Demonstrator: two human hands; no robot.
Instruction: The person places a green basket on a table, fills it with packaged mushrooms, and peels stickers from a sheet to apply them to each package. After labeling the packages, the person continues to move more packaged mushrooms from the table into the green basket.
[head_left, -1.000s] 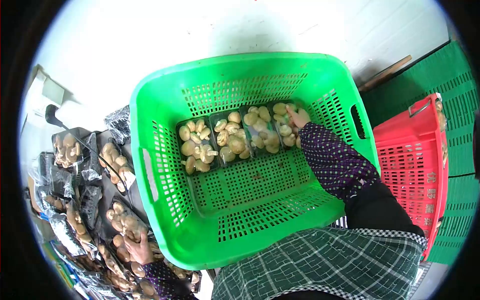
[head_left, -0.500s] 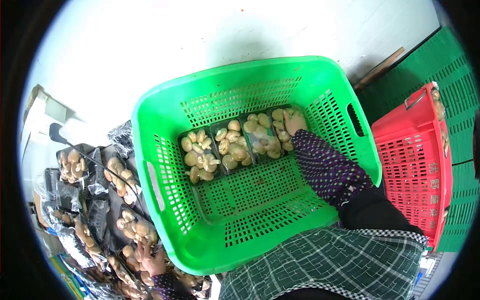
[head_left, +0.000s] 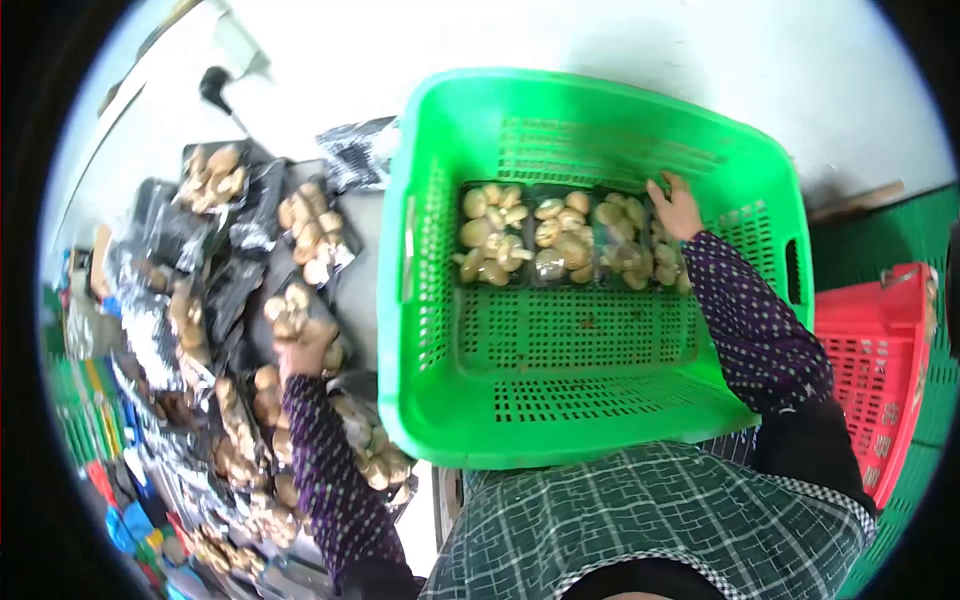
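Mushroom trays into green crate (head_left: pixel 400 300): first row in.
Rests right hand (head_left: pixel 676 205), fingers spread, grip released, on the rightmost of four mushroom trays (head_left: pixel 545 245) lined along the crate's far wall at 12 o'clock. Lays left hand (head_left: pixel 305 345) on a wrapped tray (head_left: pixel 292 312) on the table (head_left: pixel 362 250) at 9 o'clock; cannot tell whether grip clenched. Done: one row. Left: bare crate floor toward 6 o'clock, loose trays (head_left: pixel 215 175) heaped toward 10 o'clock.
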